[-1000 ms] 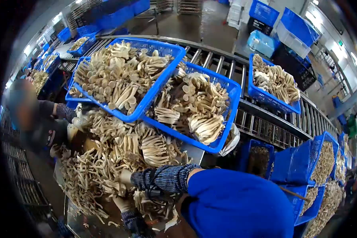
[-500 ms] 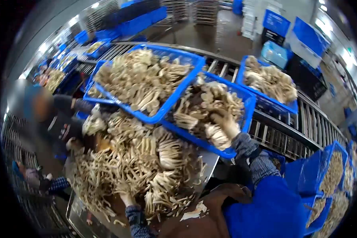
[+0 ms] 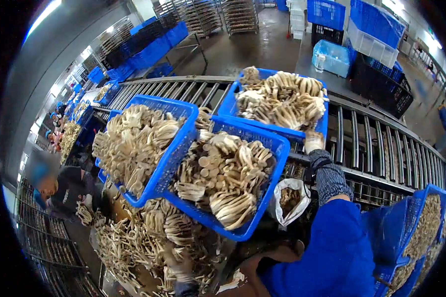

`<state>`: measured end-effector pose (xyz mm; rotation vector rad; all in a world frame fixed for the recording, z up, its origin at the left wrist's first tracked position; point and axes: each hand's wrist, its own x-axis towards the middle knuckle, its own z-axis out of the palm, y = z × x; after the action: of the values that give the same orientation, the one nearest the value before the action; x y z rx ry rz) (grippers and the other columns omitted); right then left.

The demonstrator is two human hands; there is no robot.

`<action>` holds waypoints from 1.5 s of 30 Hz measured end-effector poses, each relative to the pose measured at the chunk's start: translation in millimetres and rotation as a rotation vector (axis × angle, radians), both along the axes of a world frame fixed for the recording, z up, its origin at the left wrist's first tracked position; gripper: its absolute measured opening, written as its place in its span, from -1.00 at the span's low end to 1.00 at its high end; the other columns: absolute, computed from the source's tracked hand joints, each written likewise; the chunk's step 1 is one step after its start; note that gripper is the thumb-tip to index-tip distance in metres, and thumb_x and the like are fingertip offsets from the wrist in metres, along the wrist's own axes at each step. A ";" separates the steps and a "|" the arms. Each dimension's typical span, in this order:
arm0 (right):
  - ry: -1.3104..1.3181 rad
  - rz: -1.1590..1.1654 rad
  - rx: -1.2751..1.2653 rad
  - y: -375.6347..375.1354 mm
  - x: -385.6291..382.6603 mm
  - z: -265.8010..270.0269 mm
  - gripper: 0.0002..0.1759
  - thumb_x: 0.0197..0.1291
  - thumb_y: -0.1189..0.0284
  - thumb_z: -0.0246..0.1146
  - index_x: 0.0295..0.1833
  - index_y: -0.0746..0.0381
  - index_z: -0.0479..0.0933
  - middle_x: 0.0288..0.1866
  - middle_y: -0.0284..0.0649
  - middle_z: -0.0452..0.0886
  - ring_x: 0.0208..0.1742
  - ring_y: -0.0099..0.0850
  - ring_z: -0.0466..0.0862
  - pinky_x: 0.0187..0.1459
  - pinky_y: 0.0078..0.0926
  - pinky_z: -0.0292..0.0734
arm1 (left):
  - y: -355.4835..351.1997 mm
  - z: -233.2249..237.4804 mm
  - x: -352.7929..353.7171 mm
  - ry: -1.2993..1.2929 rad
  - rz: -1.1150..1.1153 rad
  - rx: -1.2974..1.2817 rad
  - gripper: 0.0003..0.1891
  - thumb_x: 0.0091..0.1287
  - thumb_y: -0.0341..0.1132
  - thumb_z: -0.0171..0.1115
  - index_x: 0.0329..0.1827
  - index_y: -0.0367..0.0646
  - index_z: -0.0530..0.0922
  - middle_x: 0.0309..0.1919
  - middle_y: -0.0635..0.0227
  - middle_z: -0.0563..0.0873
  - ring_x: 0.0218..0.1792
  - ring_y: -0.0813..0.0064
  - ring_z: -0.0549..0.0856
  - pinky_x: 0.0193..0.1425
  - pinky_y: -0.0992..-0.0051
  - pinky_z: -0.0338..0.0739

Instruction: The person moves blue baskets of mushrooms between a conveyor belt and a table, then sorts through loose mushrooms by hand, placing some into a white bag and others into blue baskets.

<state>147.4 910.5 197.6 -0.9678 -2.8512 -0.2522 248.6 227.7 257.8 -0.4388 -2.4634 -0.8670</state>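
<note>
My right hand point(image 3: 313, 142) is at the near right corner of the far blue basket point(image 3: 224, 108), its fingers closed at the rim and partly hidden. That basket holds clumps of pale brown mushrooms point(image 3: 282, 101). My left hand point(image 3: 181, 270), smeared by motion, is low over the loose mushroom pile point(image 3: 134, 242); its fingers do not show clearly. Between my arms sits a near blue basket point(image 3: 277, 168) filled with mushrooms, a thick bundle point(image 3: 233, 207) lying at its front. Left of it, another full blue basket point(image 3: 186, 131) overlaps its edge.
A roller conveyor point(image 3: 366, 141) runs behind the baskets. A white sack point(image 3: 287, 200) stands below my right forearm. Blue crates of mushrooms point(image 3: 399, 227) stand at the right. At the left, a co-worker point(image 3: 67, 193) faces the pile. Stacked crates point(image 3: 376, 34) are behind the conveyor.
My right hand has left the mushrooms in the near basket and moved to the far basket's corner. The far basket sits further left, against the near one. My view has shifted.
</note>
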 end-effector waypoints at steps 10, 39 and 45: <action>0.131 0.584 -0.349 18.9 -20.3 26.1 -0.67 -0.04 0.40 0.20 -0.07 0.10 0.56 -0.28 -0.14 0.68 -0.32 -0.23 0.69 -0.31 -0.29 0.59 | 328.9 -17.9 -36.4 -0.141 -0.656 -0.602 -0.59 0.19 -0.32 0.13 0.15 0.03 0.50 0.15 0.00 0.45 0.20 -0.04 0.40 0.24 0.03 0.30; 0.417 0.636 -0.570 -75.6 205.8 102.3 -0.69 0.08 0.39 0.15 -0.07 0.32 0.48 -0.46 -0.11 0.60 -0.48 -0.15 0.63 -0.42 -0.28 0.54 | 549.1 -52.5 -79.5 -1.129 -0.524 0.747 -0.79 0.20 -0.47 0.17 -0.10 -0.29 0.48 -0.40 0.46 0.57 -0.42 0.64 0.50 -0.33 0.54 0.46; 0.117 -0.307 -0.261 220.9 307.2 31.9 -0.38 0.25 0.04 0.09 0.24 0.27 0.32 0.01 0.17 0.50 -0.08 -0.05 0.55 -0.05 -0.17 0.48 | 513.8 -15.6 -80.2 -1.288 -0.774 0.591 -0.78 0.13 -0.43 0.23 -0.14 -0.23 0.53 -0.32 0.38 0.61 -0.28 0.51 0.56 -0.14 0.41 0.52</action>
<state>454.6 1131.4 229.5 -1.4200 -2.6644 0.1513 168.4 741.5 242.2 -0.7760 -2.7551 -2.8015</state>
